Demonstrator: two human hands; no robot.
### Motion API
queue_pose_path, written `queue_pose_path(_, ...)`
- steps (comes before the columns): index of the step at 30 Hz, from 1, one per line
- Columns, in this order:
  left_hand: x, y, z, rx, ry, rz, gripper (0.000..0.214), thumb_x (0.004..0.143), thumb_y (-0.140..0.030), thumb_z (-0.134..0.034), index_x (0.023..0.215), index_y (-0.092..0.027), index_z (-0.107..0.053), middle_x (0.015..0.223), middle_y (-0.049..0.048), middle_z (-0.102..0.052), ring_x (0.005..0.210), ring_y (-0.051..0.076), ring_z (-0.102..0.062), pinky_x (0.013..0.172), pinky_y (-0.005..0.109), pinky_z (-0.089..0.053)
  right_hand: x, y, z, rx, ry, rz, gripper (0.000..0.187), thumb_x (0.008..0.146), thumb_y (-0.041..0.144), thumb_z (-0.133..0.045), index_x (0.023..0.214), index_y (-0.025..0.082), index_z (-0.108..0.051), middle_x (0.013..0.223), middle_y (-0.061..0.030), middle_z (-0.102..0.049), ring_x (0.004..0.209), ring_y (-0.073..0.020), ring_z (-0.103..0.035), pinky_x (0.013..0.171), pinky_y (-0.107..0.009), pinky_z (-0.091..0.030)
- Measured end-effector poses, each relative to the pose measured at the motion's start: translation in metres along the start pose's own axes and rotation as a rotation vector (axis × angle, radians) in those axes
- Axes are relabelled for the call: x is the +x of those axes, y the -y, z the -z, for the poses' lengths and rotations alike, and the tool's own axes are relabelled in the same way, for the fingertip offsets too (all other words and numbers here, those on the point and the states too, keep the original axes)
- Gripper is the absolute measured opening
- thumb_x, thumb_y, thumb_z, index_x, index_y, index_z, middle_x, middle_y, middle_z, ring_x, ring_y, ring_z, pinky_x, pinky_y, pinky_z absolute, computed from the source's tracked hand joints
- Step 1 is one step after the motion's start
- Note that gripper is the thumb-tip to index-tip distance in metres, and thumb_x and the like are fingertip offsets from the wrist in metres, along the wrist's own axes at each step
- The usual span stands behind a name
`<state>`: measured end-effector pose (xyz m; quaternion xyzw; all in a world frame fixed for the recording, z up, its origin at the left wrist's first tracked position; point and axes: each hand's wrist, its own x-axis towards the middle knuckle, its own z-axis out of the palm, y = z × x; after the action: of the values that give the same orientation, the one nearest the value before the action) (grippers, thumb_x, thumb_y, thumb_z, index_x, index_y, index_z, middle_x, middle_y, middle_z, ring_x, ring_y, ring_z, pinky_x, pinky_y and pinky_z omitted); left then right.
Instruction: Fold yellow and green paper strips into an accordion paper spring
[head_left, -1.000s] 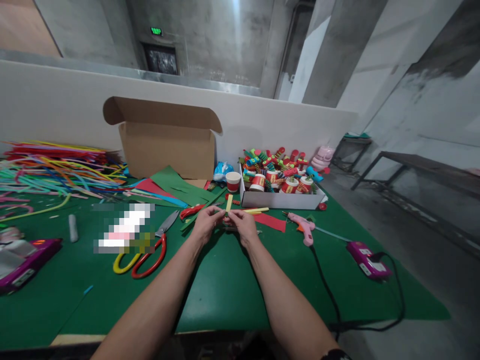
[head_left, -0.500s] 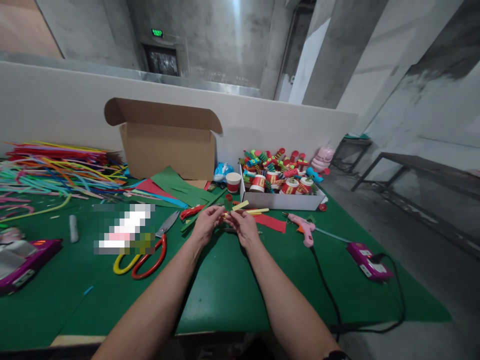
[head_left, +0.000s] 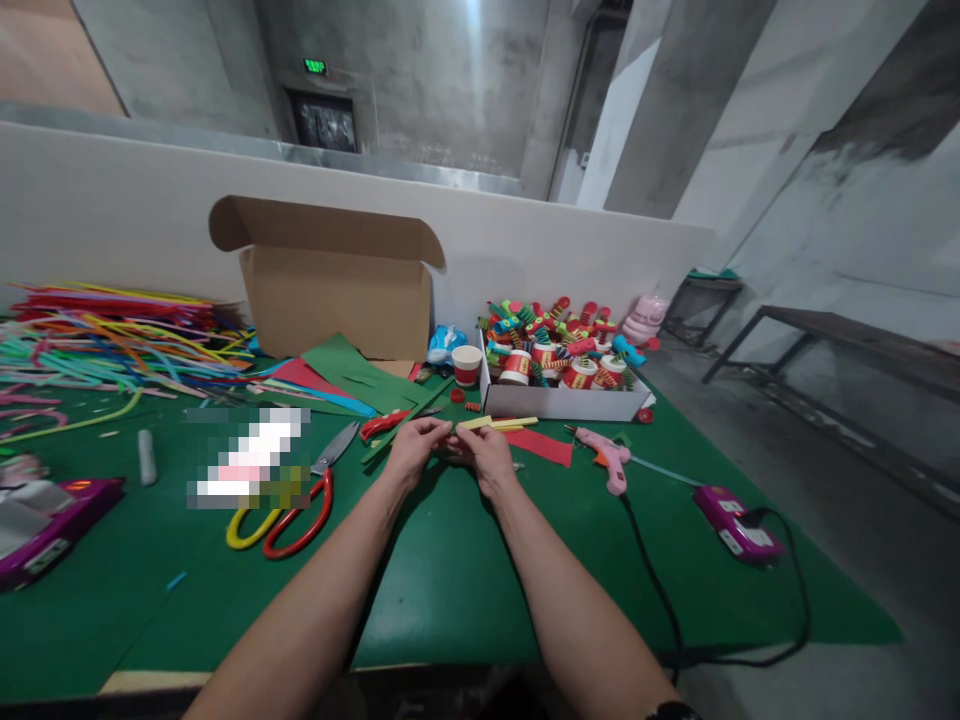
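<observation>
My left hand and my right hand meet at the fingertips above the green table, both with fingers closed in a pinch. Between them is a small green piece of paper, mostly covered by the fingers. Long green paper strips lie just left of my left hand, by red-handled scissors. Yellow paper strips and a red paper piece lie beside and behind my right hand. A red coil and a red disc rest beyond the fingertips.
Large scissors with red and yellow handles lie at left. A pink glue gun trails its cord to the right. Behind stand a paper cup, a white box of finished cup crafts and an open cardboard box.
The green piece stood up above the fingertips earlier; now it is lower and mostly hidden. My fingers have drawn closer together, uncovering the red coil behind them.
</observation>
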<state>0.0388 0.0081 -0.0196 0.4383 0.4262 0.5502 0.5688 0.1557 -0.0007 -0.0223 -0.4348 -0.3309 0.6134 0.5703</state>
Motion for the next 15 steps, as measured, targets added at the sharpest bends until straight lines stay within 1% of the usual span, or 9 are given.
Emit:
queue_pose_path(2, -0.001, -0.001, -0.001, -0.039, 0.011, 0.001, 0.037, 0.054, -0.047, -0.075, 0.06, -0.013, -0.062, 0.056, 0.0, -0.056, 0.049, 0.007, -0.047, 0.05, 0.021, -0.035, 0.0, 0.0, -0.001, -0.022, -0.027, 0.03, 0.024, 0.057, 0.031, -0.076, 0.067, 0.015, -0.061, 0.058, -0.0004, -0.066, 0.053, -0.012, -0.062, 0.059, -0.025, -0.052)
queue_pose_path(4, -0.001, -0.003, -0.002, -0.07, 0.018, 0.005, 0.037, 0.053, -0.046, -0.076, 0.062, -0.015, -0.06, 0.058, -0.0014, -0.055, 0.05, 0.008, -0.048, 0.051, 0.021, -0.036, -0.001, 0.002, -0.003, -0.064, -0.037, 0.061, 0.024, 0.056, 0.031, -0.076, 0.066, 0.015, -0.062, 0.058, 0.0001, -0.066, 0.053, -0.0121, -0.062, 0.059, -0.025, -0.052)
queue_pose_path(7, 0.0, -0.004, -0.001, -0.043, 0.007, -0.007, 0.038, 0.048, -0.043, -0.08, 0.054, -0.015, -0.054, 0.052, -0.0041, -0.05, 0.048, 0.007, -0.045, 0.049, 0.02, -0.034, -0.004, 0.005, -0.005, -0.13, -0.007, 0.074, 0.023, 0.054, 0.03, -0.075, 0.066, 0.015, -0.062, 0.057, 0.0017, -0.064, 0.051, -0.011, -0.06, 0.057, -0.024, -0.051)
queue_pose_path(9, 0.001, -0.003, 0.002, 0.003, -0.019, -0.025, 0.04, 0.049, -0.042, -0.079, 0.048, -0.015, -0.049, 0.047, -0.0049, -0.046, 0.045, 0.007, -0.042, 0.047, 0.02, -0.031, -0.006, 0.006, -0.006, -0.16, 0.013, 0.065, 0.023, 0.054, 0.029, -0.075, 0.066, 0.015, -0.062, 0.055, 0.0026, -0.063, 0.049, -0.0102, -0.058, 0.054, -0.023, -0.05)
queue_pose_path(12, 0.004, -0.002, 0.006, 0.02, -0.061, -0.035, 0.036, 0.051, -0.043, -0.078, 0.051, -0.015, -0.055, 0.046, -0.0042, -0.047, 0.046, 0.007, -0.04, 0.047, 0.02, -0.03, -0.008, 0.007, -0.006, -0.184, 0.026, 0.046, 0.022, 0.053, 0.029, -0.074, 0.065, 0.015, -0.062, 0.053, 0.0032, -0.062, 0.047, -0.0098, -0.057, 0.051, -0.022, -0.049)
queue_pose_path(15, 0.006, -0.003, 0.009, -0.03, -0.107, -0.042, 0.034, 0.049, -0.042, -0.079, 0.058, -0.014, -0.062, 0.048, -0.0032, -0.051, 0.048, 0.007, -0.042, 0.048, 0.02, -0.03, -0.008, 0.007, -0.006, -0.178, 0.035, 0.041, 0.022, 0.053, 0.028, -0.075, 0.064, 0.015, -0.062, 0.053, 0.0033, -0.062, 0.047, -0.0096, -0.056, 0.051, -0.022, -0.049)
